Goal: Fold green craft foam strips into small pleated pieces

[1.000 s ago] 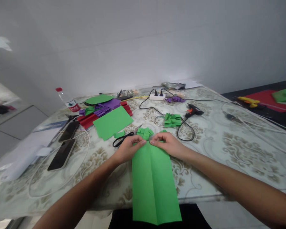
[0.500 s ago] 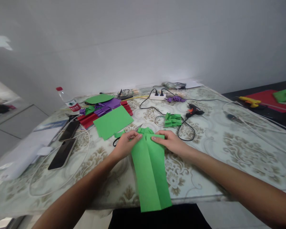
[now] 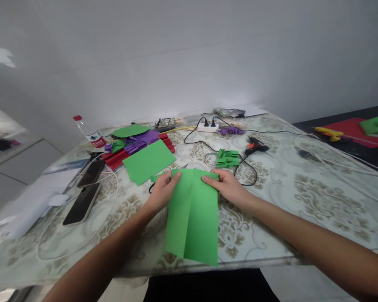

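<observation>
A sheet of green paper (image 3: 193, 214), creased lengthwise down its middle, hangs between my hands over the table's front part. My left hand (image 3: 164, 188) pinches its upper left corner, thumb on top. At the upper right corner, my right hand (image 3: 227, 186) grips the paper the same way. Behind the sheet, scissors (image 3: 184, 166) are mostly hidden, with only a blade tip and part of a black handle showing. Flat green sheets (image 3: 149, 161) lie just beyond my left hand. Past my right hand sits a folded green paper piece (image 3: 227, 158).
A black glue gun (image 3: 256, 145) rests at right, its cable looping near my right hand. A white power strip (image 3: 208, 126) stands at the back. Two phones (image 3: 82, 204), a bottle (image 3: 93, 133) and red folded paper (image 3: 115, 158) are at left. A yellow glue gun (image 3: 329, 133) lies far right.
The green paper has spread wider and flatter, and its lower end has lifted away from me. My left hand has shifted slightly left; both hands keep their hold.
</observation>
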Action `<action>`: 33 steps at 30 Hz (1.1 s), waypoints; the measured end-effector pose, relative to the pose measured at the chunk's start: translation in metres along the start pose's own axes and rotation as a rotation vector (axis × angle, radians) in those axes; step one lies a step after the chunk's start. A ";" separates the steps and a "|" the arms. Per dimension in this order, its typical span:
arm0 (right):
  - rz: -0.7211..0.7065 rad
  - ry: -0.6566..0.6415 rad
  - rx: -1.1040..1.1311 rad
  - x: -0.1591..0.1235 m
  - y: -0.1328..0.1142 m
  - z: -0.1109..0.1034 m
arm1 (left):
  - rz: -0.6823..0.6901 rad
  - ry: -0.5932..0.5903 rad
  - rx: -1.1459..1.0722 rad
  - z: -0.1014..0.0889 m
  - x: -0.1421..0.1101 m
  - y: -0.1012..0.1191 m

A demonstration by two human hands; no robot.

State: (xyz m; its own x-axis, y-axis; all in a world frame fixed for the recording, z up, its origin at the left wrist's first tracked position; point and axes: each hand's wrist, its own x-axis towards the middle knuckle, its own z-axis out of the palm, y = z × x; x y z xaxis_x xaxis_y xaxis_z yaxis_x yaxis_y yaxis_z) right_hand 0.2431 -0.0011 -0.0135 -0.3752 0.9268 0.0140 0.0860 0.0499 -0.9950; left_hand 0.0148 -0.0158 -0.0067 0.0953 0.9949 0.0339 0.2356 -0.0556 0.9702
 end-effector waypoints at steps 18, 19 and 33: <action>0.270 -0.191 0.414 -0.005 -0.011 0.006 | 0.233 0.267 0.446 -0.005 0.000 -0.003; 0.278 -0.203 0.451 -0.005 -0.012 0.006 | 0.232 0.270 0.449 -0.005 0.000 -0.002; 0.275 -0.264 0.287 -0.014 -0.013 0.013 | 0.068 0.249 0.154 -0.003 0.005 -0.002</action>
State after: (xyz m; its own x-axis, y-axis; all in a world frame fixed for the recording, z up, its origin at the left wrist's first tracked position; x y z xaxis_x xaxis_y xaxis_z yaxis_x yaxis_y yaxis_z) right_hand 0.2355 -0.0198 -0.0024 -0.5989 0.7632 -0.2426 -0.0297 -0.3239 -0.9456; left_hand 0.0115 -0.0109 -0.0075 -0.1195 0.9776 0.1734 0.3826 -0.1158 0.9166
